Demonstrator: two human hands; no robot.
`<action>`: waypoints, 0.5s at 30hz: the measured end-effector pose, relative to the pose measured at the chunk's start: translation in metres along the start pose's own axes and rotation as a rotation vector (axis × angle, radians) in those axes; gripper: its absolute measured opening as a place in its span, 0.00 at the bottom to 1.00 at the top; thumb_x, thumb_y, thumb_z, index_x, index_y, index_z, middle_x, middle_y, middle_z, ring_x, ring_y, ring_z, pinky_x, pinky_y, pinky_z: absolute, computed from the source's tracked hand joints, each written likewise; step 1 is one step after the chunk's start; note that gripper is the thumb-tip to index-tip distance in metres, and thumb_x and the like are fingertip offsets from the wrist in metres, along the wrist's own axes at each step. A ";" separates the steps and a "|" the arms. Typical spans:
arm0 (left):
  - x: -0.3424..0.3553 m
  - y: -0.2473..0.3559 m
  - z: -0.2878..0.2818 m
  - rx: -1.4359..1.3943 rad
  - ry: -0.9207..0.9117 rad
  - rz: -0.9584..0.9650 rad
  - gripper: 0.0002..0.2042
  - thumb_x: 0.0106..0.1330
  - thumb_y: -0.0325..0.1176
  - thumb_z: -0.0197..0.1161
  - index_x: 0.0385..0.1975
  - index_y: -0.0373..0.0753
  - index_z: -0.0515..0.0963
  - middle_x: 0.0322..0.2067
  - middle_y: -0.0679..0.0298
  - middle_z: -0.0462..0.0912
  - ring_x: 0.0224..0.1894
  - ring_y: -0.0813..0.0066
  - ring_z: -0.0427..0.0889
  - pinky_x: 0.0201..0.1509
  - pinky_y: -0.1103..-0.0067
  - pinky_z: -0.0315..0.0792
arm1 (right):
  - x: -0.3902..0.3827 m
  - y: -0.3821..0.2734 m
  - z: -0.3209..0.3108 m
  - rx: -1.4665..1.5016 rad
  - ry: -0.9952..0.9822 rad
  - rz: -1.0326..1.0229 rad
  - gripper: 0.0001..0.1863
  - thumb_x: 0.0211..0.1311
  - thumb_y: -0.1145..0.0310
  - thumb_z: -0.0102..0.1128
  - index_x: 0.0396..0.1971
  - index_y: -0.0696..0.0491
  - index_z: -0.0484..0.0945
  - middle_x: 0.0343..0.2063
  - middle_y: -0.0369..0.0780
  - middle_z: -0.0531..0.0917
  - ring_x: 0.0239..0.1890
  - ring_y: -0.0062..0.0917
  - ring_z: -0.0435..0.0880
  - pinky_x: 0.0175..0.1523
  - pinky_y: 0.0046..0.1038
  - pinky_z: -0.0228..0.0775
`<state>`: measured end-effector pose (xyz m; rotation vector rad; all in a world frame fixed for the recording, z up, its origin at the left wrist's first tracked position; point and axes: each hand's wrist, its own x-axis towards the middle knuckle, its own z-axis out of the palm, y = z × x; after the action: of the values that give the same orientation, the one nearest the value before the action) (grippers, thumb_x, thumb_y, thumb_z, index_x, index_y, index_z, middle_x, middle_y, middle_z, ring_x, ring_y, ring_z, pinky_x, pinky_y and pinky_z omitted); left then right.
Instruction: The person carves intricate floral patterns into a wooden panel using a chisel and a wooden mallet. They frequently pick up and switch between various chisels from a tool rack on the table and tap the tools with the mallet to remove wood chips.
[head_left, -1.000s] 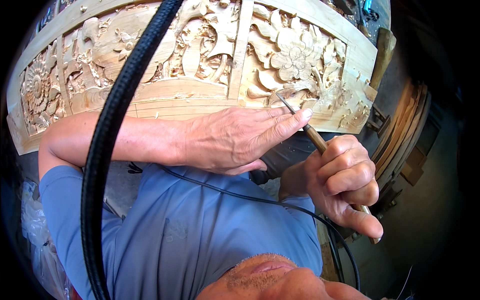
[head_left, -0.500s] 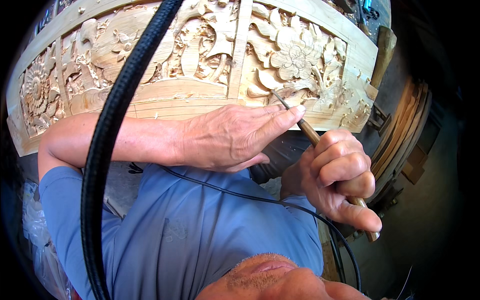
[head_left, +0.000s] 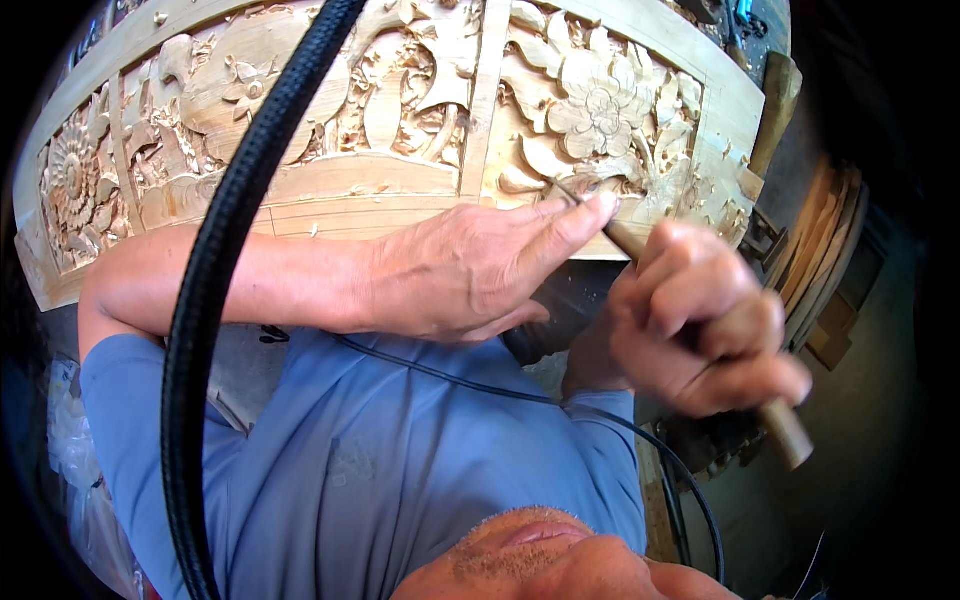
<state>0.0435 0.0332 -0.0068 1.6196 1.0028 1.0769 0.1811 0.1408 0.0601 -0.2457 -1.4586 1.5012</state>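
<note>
A wood carving chisel [head_left: 625,240] slants across the lower edge of a pale carved wooden panel [head_left: 370,178]. Its thin metal tip meets the wood just below a carved flower [head_left: 600,118]. My right hand [head_left: 700,315], blurred by motion, is closed round the wooden handle, whose butt end sticks out below the fist. Along the panel's near edge lies my left hand [head_left: 465,265], thumb and fingers pinching the chisel near its blade. The left fingertips are partly hidden behind the thumb.
Wood shavings fill the panel's recesses. A wooden mallet-like handle [head_left: 775,110] lies by the panel's right end, near tools at the far right corner. Curved wooden boards [head_left: 815,240] are stacked at right. A black cable [head_left: 240,210] crosses the view; clear plastic bags [head_left: 80,450] lie at left.
My right hand has swung outward to the right, turning the chisel's handle with it. My left hand has shifted slightly right, and the panel's right part appears moved a little rightward.
</note>
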 end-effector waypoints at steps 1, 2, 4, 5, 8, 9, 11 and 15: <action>0.001 0.001 -0.001 -0.007 0.009 0.001 0.53 0.56 0.28 0.79 0.78 0.27 0.49 0.69 0.37 0.70 0.66 0.40 0.78 0.67 0.61 0.79 | 0.004 0.001 0.002 0.005 0.110 0.046 0.33 0.85 0.37 0.33 0.20 0.44 0.59 0.12 0.35 0.70 0.09 0.15 0.56 0.15 0.23 0.40; 0.000 0.000 0.000 -0.010 0.018 0.004 0.52 0.56 0.28 0.79 0.78 0.27 0.50 0.69 0.37 0.70 0.66 0.40 0.78 0.67 0.61 0.79 | 0.005 0.002 0.003 -0.004 0.105 0.053 0.32 0.85 0.38 0.33 0.21 0.45 0.60 0.12 0.34 0.69 0.09 0.15 0.56 0.14 0.23 0.41; -0.001 0.000 0.000 0.030 0.077 0.005 0.51 0.56 0.27 0.79 0.77 0.28 0.51 0.68 0.36 0.71 0.66 0.39 0.78 0.68 0.62 0.78 | 0.011 0.006 0.000 0.017 0.067 0.059 0.32 0.86 0.41 0.33 0.21 0.46 0.60 0.12 0.33 0.69 0.09 0.16 0.58 0.13 0.23 0.42; 0.000 0.000 0.001 0.033 0.077 0.021 0.51 0.56 0.27 0.79 0.77 0.29 0.52 0.67 0.36 0.72 0.66 0.39 0.79 0.67 0.62 0.79 | 0.006 0.006 -0.002 0.027 -0.021 -0.002 0.32 0.87 0.43 0.34 0.21 0.48 0.61 0.13 0.33 0.69 0.09 0.16 0.59 0.12 0.24 0.44; -0.005 -0.001 0.000 0.029 0.064 0.061 0.50 0.54 0.27 0.80 0.77 0.31 0.55 0.66 0.37 0.73 0.65 0.39 0.79 0.66 0.62 0.80 | -0.011 0.000 0.002 -0.004 -0.199 -0.146 0.35 0.85 0.44 0.45 0.16 0.52 0.63 0.12 0.40 0.74 0.07 0.18 0.62 0.12 0.24 0.47; -0.006 -0.001 0.002 0.032 0.069 0.065 0.50 0.54 0.27 0.80 0.76 0.32 0.55 0.66 0.37 0.73 0.65 0.39 0.80 0.65 0.62 0.81 | -0.011 0.000 -0.001 -0.007 -0.260 -0.160 0.36 0.84 0.44 0.46 0.15 0.53 0.63 0.12 0.40 0.75 0.07 0.18 0.62 0.12 0.24 0.47; -0.007 0.002 0.000 0.042 0.053 0.049 0.50 0.52 0.28 0.80 0.76 0.32 0.56 0.67 0.39 0.73 0.65 0.40 0.79 0.64 0.61 0.81 | -0.013 -0.001 -0.004 0.022 -0.308 -0.163 0.36 0.84 0.43 0.47 0.15 0.53 0.63 0.13 0.42 0.76 0.07 0.18 0.63 0.12 0.25 0.48; -0.007 0.000 0.002 0.092 0.077 0.128 0.50 0.52 0.28 0.81 0.76 0.30 0.56 0.70 0.41 0.71 0.68 0.42 0.78 0.65 0.62 0.81 | -0.012 -0.010 -0.003 0.060 -0.257 -0.148 0.37 0.83 0.41 0.46 0.15 0.53 0.63 0.13 0.42 0.77 0.06 0.19 0.63 0.12 0.24 0.48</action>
<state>0.0435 0.0260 -0.0091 1.7479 1.0231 1.2025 0.1937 0.1318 0.0623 0.0943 -1.5918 1.4931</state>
